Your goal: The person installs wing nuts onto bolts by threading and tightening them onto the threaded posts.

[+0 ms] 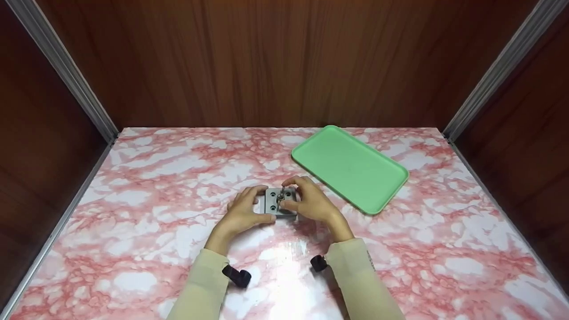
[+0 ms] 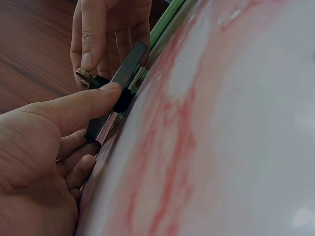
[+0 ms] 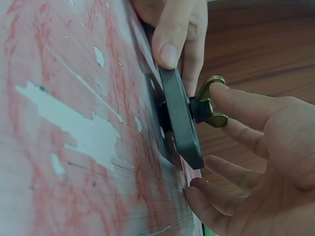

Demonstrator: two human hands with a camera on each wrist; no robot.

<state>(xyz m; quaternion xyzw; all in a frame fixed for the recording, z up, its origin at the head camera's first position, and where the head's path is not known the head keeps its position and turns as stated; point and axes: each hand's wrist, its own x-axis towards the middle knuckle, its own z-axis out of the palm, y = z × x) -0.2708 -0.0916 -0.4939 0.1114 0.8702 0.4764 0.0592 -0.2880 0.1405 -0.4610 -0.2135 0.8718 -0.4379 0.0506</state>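
Observation:
A grey square plate [image 1: 270, 202] with several dark holes sits at the middle of the table. From its centre a brass-coloured wing nut [image 3: 218, 120] stands up on a dark square block [image 3: 199, 109]. My left hand [image 1: 242, 214] holds the plate by its left side, thumb at the near edge and fingers at the far edge. With thumb and forefinger, my right hand [image 1: 314, 202] pinches the wing nut from the right; its other fingers stay beside the plate. Seen edge-on in the right wrist view, the plate stands slightly off the tabletop on a dark part underneath.
A light green tray [image 1: 351, 169] lies at an angle to the right, behind my right hand. Brown wood-grain panels [image 1: 266, 62] enclose the back and sides of the red-and-white marbled table [image 1: 155, 231]. Black wrist devices [image 1: 238, 275] are on both sleeves.

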